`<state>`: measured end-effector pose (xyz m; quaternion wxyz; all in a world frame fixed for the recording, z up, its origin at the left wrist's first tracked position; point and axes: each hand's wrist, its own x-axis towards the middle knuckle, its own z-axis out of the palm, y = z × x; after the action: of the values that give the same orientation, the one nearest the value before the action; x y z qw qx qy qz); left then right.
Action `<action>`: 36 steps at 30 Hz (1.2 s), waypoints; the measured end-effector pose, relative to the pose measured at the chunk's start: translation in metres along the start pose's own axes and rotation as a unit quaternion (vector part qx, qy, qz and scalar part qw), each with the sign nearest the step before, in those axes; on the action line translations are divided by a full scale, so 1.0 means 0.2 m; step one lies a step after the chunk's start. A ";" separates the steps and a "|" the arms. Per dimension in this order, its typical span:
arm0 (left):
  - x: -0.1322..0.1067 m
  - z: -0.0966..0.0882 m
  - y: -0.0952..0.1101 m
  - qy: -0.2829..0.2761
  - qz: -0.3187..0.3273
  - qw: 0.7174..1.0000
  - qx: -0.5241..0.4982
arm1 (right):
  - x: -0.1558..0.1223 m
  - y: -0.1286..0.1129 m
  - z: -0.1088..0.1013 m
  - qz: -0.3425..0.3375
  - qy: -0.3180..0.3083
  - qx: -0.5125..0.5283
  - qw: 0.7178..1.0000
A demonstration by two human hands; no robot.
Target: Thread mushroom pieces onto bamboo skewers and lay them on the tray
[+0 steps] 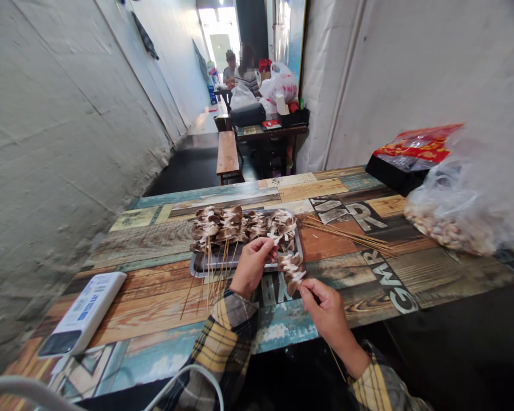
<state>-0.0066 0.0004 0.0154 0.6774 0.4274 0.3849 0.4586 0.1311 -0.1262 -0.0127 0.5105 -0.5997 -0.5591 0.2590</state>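
Observation:
My right hand point(328, 311) is closed on a skewer of oyster mushrooms point(292, 271), pinching it near the lowest pieces. The bare end of its stick shows below the hand. My left hand point(253, 265) is closed too, thumb and forefinger pinched on a small pale mushroom piece just above the skewer; the fingers partly hide it. Behind both hands lies a metal tray point(300, 242) holding several filled mushroom skewers point(218, 225), their bamboo sticks pointing toward me over the near rim. Loose mushrooms point(282, 224) are heaped at the tray's right end.
Bare bamboo skewers point(351, 235) lie right of the tray. A clear plastic bag of mushrooms point(452, 214) and a black box with a red bag point(405, 162) stand further right. A white power bank point(85, 311) with a cable lies left. Two people sit at the back, beyond a bench point(228, 153).

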 end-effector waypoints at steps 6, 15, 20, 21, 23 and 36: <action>-0.01 0.02 0.01 -0.021 -0.008 0.999 -0.037 | -0.01 0.01 0.00 0.005 -0.013 0.001 1.000; -0.01 0.01 0.01 -0.029 -0.016 0.998 -0.050 | 0.00 0.01 0.01 0.004 -0.006 -0.008 1.000; -0.01 0.02 0.01 -0.015 -0.018 0.999 -0.039 | 0.00 0.00 0.00 -0.005 -0.008 -0.015 1.000; -0.02 0.02 0.01 -0.015 -0.020 0.999 -0.038 | 0.00 0.00 0.00 -0.007 -0.008 -0.015 1.000; -0.02 0.03 0.02 -0.020 -0.025 0.999 -0.039 | 0.00 0.00 0.00 -0.007 -0.006 -0.013 1.000; -0.02 0.02 0.01 -0.042 -0.034 0.998 -0.043 | -0.01 0.01 0.01 -0.001 -0.003 -0.018 1.000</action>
<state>-0.0049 -0.0041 0.0187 0.7254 0.4037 0.3508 0.4333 0.1307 -0.1271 -0.0160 0.4983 -0.6076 -0.5658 0.2497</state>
